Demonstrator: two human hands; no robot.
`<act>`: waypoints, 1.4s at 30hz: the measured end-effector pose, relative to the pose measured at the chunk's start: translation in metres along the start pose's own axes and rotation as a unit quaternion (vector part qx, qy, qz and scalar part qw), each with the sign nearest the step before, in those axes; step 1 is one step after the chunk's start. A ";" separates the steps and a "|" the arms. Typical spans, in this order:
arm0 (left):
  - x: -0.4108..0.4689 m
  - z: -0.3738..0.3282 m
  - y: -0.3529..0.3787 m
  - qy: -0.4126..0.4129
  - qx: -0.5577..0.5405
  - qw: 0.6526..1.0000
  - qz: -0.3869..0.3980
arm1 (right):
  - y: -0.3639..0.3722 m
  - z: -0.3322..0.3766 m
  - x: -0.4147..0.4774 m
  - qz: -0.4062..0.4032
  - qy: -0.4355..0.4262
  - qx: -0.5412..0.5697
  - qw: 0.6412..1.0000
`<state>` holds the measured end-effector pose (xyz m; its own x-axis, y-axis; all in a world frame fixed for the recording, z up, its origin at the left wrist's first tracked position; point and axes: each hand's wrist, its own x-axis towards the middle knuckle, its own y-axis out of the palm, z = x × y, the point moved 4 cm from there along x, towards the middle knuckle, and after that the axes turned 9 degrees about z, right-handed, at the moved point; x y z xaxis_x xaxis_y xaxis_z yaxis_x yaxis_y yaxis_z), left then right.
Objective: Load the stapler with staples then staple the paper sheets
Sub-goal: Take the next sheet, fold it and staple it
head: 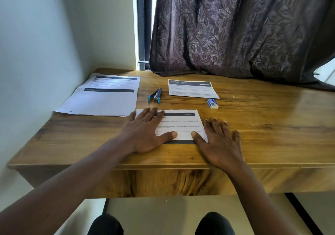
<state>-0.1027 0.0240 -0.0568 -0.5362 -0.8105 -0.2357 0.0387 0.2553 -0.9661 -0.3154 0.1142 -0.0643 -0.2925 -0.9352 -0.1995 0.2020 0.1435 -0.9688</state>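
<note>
A printed paper sheet [181, 124] lies near the front of the wooden desk [262, 126]. My left hand [145, 131] rests flat on its left part, fingers spread. My right hand [219, 140] lies flat at its right edge, thumb on the paper. Neither hand holds anything. A black stapler with blue ends [155, 95] lies on the desk just beyond the sheet, apart from both hands. A small blue and white staple box [212, 103] sits to the right of it.
A stack of larger printed sheets [103, 97] lies at the left by the wall. Another printed sheet [192, 88] lies at the back centre. A dark patterned curtain [244, 30] hangs onto the desk's rear edge. My knees show below the desk.
</note>
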 end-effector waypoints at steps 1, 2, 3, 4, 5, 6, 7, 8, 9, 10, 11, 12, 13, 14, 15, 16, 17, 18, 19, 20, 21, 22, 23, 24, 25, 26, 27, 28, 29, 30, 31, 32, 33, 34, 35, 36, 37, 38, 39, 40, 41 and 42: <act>-0.001 0.002 -0.001 -0.008 0.003 1.000 -0.007 | 0.000 0.001 0.000 -0.001 -0.001 0.000 1.000; -0.002 0.003 -0.002 -0.011 0.008 1.000 -0.019 | 0.002 0.001 -0.001 -0.002 -0.003 -0.001 1.000; -0.001 0.003 -0.004 -0.009 0.006 0.999 -0.034 | 0.003 0.001 -0.002 -0.001 -0.005 -0.003 1.000; 0.002 0.001 -0.007 -0.004 -0.006 0.999 -0.051 | 0.003 0.001 -0.004 -0.002 -0.006 -0.005 1.000; 0.006 0.000 -0.013 0.000 -0.021 0.998 -0.060 | 0.002 0.000 -0.004 -0.002 -0.004 -0.007 1.000; 0.016 -0.007 -0.017 0.002 -0.025 0.998 -0.055 | 0.003 -0.008 -0.002 0.004 0.002 -0.004 1.000; 0.025 -0.013 -0.022 -0.002 -0.013 0.999 -0.051 | 0.003 -0.013 -0.001 0.009 0.006 -0.001 1.000; 0.029 -0.012 -0.028 -0.009 0.013 0.998 -0.053 | 0.003 -0.012 -0.001 0.008 0.005 -0.002 1.000; 0.032 -0.011 -0.033 -0.017 0.036 0.998 -0.050 | 0.002 -0.010 -0.001 0.006 0.003 0.000 1.000; 0.035 -0.008 -0.040 -0.024 0.044 0.998 -0.043 | 0.002 -0.007 -0.001 0.001 -0.001 0.001 1.000; 0.037 -0.005 -0.046 -0.029 0.041 0.998 -0.032 | 0.001 -0.003 -0.001 -0.002 -0.005 0.003 1.000; 0.038 -0.001 -0.050 -0.033 0.034 0.999 -0.020 | 0.001 0.000 -0.001 -0.006 -0.008 0.004 1.000; 0.038 0.001 -0.053 -0.038 0.031 0.999 -0.008 | 0.001 0.002 0.000 -0.009 -0.010 0.006 1.000; 0.039 0.002 -0.056 -0.043 0.029 0.999 0.004 | 0.001 0.002 0.000 -0.010 -0.011 0.007 1.000; 0.040 0.002 -0.057 -0.049 0.024 0.998 0.014 | 0.002 0.001 -0.001 -0.012 -0.010 0.008 1.000; 0.041 0.002 -0.058 -0.055 0.012 0.998 0.023 | 0.002 0.000 -0.002 -0.015 -0.011 0.009 1.000; 0.040 0.003 -0.058 -0.062 -0.004 0.998 0.034 | 0.002 0.000 -0.002 -0.018 -0.013 0.011 1.000; 0.040 0.005 -0.058 -0.067 -0.020 0.997 0.045 | 0.002 -0.001 -0.003 -0.019 -0.014 0.015 1.000; 0.039 0.007 -0.058 -0.071 -0.033 0.996 0.052 | 0.001 0.000 -0.003 -0.022 -0.015 0.018 0.999; 0.039 0.008 -0.058 -0.073 -0.042 0.995 0.053 | 0.001 0.000 -0.003 -0.024 -0.016 0.021 0.999; 0.038 0.010 -0.058 -0.072 -0.050 0.995 0.051 | 0.001 0.001 -0.004 -0.029 -0.016 0.024 0.999; 0.038 0.011 -0.057 -0.068 -0.057 0.995 0.045 | 0.000 0.001 -0.004 -0.035 -0.018 0.030 0.999; 0.038 0.011 -0.057 -0.058 -0.065 0.996 0.035 | 0.000 0.001 -0.006 -0.044 -0.020 0.036 0.998; 0.038 0.012 -0.056 -0.042 -0.074 0.996 0.019 | -0.001 0.001 -0.008 -0.057 -0.025 0.042 0.997; 0.038 0.012 -0.056 -0.020 -0.087 0.996 -0.005 | -0.001 0.000 -0.010 -0.072 -0.031 0.052 0.996; 0.037 0.011 -0.055 0.006 -0.105 0.994 -0.034 | -0.002 -0.001 -0.012 -0.089 -0.039 0.067 0.993; 0.036 0.011 -0.055 0.033 -0.125 0.990 -0.063 | -0.003 -0.003 -0.013 -0.104 -0.048 0.089 0.989; 0.034 0.011 -0.055 0.058 -0.145 0.984 -0.089 | -0.005 -0.004 -0.013 -0.119 -0.055 0.116 0.985; 0.032 0.010 -0.054 0.081 -0.162 0.977 -0.112 | -0.008 -0.006 -0.012 -0.136 -0.061 0.151 0.977; 0.032 0.009 -0.054 0.099 -0.176 0.971 -0.129 | -0.012 -0.006 -0.010 -0.154 -0.071 0.187 0.967; 0.031 0.007 -0.054 0.115 -0.187 0.966 -0.138 | -0.017 -0.005 -0.008 -0.178 -0.089 0.212 0.957; 0.032 0.005 -0.055 0.130 -0.191 0.963 -0.140 | -0.024 0.000 -0.005 -0.209 -0.115 0.211 0.948; 0.033 0.002 -0.057 0.144 -0.192 0.961 -0.140 | -0.032 0.008 -0.003 -0.245 -0.147 0.190 0.939; 0.036 -0.001 -0.059 0.153 -0.192 0.959 -0.139 | -0.040 0.016 0.001 -0.278 -0.180 0.166 0.929; 0.038 -0.004 -0.062 0.159 -0.193 0.958 -0.142 | -0.048 0.026 0.006 -0.299 -0.209 0.146 0.920; 0.040 -0.007 -0.066 0.165 -0.192 0.956 -0.150 | -0.056 0.035 0.013 -0.308 -0.230 0.130 0.914; 0.043 -0.009 -0.070 0.171 -0.190 0.953 -0.164 | -0.063 0.044 0.023 -0.308 -0.245 0.116 0.912; 0.045 -0.010 -0.074 0.176 -0.191 0.949 -0.181 | -0.068 0.053 0.033 -0.301 -0.252 0.108 0.913; 0.048 -0.010 -0.078 0.181 -0.195 0.943 -0.200 | -0.072 0.061 0.044 -0.293 -0.255 0.104 0.916; 0.050 -0.010 -0.082 0.184 -0.206 0.936 -0.220 | -0.075 0.068 0.055 -0.285 -0.256 0.104 0.918; 0.053 -0.008 -0.085 0.184 -0.218 0.928 -0.241 | -0.076 0.074 0.066 -0.281 -0.258 0.109 0.918; 0.056 -0.005 -0.087 0.183 -0.228 0.921 -0.259 | -0.077 0.078 0.076 -0.278 -0.257 0.118 0.918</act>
<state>-0.1406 -0.0410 0.0142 -0.6353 -0.6744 0.3762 -0.6149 0.1470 -0.7748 -0.2803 0.0070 0.0066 0.0561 -0.8804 0.4708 0.3695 -0.4198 -0.8290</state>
